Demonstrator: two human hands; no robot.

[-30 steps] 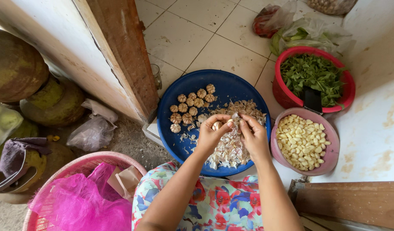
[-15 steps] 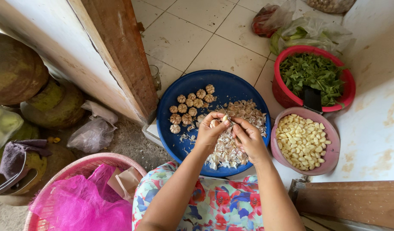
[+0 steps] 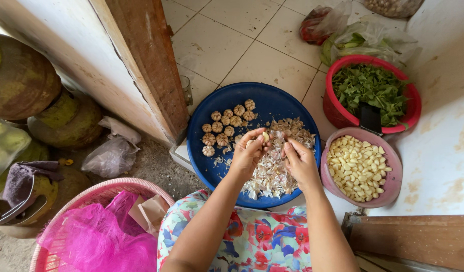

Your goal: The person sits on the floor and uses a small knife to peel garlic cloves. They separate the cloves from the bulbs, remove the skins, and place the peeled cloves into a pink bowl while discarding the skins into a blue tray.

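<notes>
Main risk here was the clove popping out of the left hand, since it was only pinched at the fingertips and a peeled clove is slick; if it dropped it would've landed in the skins and got lost in all that papery stuff. The other thing: the pink bowl sat right at the edge of the step at about 3 o'clock from the hands, so a careless elbow could've tipped it. The clove itself looked pale cream, smooth, mostly bare, held just above the blue tray near its middle. The right hand was loosely curled beside the left, fingers bent toward the clove; I couldn't really tell whether it was gripping a bit of skin or nothing, too small to see. Whole bulbs were clustered at about 10 o'clock on the tray, brownish and unpeeled. Peeled cloves filled the pink bowl, and a red basin of greens sat at 1 o'clock.
</notes>
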